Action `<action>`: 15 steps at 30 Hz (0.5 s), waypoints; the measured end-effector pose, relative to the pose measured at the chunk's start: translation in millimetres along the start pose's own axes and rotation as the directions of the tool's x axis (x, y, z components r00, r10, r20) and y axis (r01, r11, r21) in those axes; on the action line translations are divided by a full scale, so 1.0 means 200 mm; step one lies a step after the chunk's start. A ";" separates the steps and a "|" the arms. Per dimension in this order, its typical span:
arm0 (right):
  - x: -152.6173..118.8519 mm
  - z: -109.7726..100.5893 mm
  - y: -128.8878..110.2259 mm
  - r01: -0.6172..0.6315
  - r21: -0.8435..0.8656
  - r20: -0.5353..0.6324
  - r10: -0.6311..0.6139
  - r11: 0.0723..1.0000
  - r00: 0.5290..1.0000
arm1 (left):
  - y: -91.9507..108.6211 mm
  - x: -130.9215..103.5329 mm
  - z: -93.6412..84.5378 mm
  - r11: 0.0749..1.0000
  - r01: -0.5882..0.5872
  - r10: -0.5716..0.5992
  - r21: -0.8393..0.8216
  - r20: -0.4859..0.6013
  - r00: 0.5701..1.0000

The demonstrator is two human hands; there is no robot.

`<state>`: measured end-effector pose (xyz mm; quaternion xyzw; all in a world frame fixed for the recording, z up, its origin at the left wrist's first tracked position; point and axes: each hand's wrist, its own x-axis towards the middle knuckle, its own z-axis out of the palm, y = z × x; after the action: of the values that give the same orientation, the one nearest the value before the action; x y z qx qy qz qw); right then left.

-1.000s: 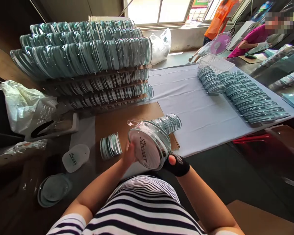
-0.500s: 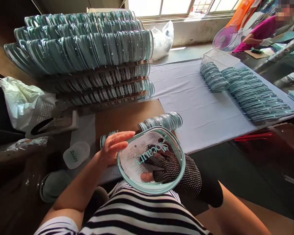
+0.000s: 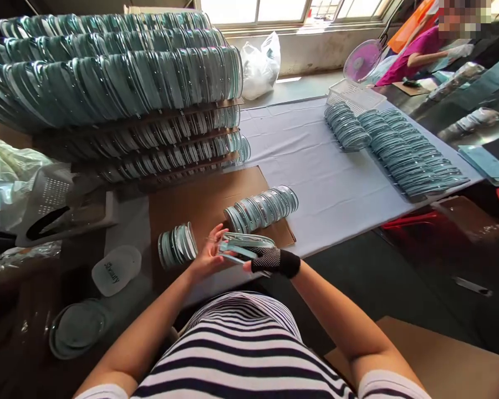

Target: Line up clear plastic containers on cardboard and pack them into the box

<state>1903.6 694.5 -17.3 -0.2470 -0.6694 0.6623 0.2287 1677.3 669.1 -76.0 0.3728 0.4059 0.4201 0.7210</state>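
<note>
A clear plastic pouch with teal trim is tilted nearly edge-on in front of me, held between my two hands. My left hand is bare, its fingers and thumb at the pouch's left end. My right hand wears a black dotted glove with the thumb tip bare and grips the right side; its fingers are partly hidden behind the plastic. Just beyond, a row of similar pouches stands on a cardboard sheet. A shorter row of pouches stands left of my left hand.
Tall layered stacks of pouches rise at the back left. More pouches lie in rows on the white-covered table, near a white basket. At left lies a translucent printed piece. A co-worker sits beyond a fan.
The pouch has turned from face-up, its lettering showing, to nearly edge-on, and moved away from my body toward the cardboard. Both hands moved with it. The view shifted slightly right.
</note>
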 end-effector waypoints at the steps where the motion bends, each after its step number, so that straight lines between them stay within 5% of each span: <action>1: 0.03 0.00 0.12 -0.071 0.046 -0.050 0.074 0.996 0.996 | -0.05 0.01 0.00 0.996 0.074 -0.080 -0.054 -0.131 0.988; 4: 0.12 0.11 0.44 -0.239 0.010 -0.226 0.235 0.971 0.945 | -0.15 0.03 0.05 0.925 0.264 -0.344 -0.274 -0.304 0.888; 7: 0.23 0.27 0.58 -0.280 -0.119 -0.245 0.245 0.953 0.938 | -0.15 0.07 0.09 0.904 0.251 -0.395 -0.347 -0.452 0.800; 9: 0.30 0.33 0.58 -0.254 -0.166 -0.188 0.223 0.953 0.957 | -0.12 0.09 0.09 0.935 0.163 -0.322 -0.314 -0.564 0.760; 13: 0.43 0.29 0.50 -0.223 -0.005 -0.203 0.217 0.975 0.955 | -0.11 0.11 0.03 0.998 -0.039 0.063 0.055 -0.550 0.833; 15: 0.51 0.24 0.48 -0.183 0.077 -0.253 0.196 0.980 0.947 | -0.15 0.15 -0.01 0.955 -0.108 0.245 0.277 -0.528 0.813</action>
<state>1797.2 721.6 -116.1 -0.3885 -0.5892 0.6606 0.2560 1693.9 685.8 -110.8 0.3528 0.6078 0.5250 0.4801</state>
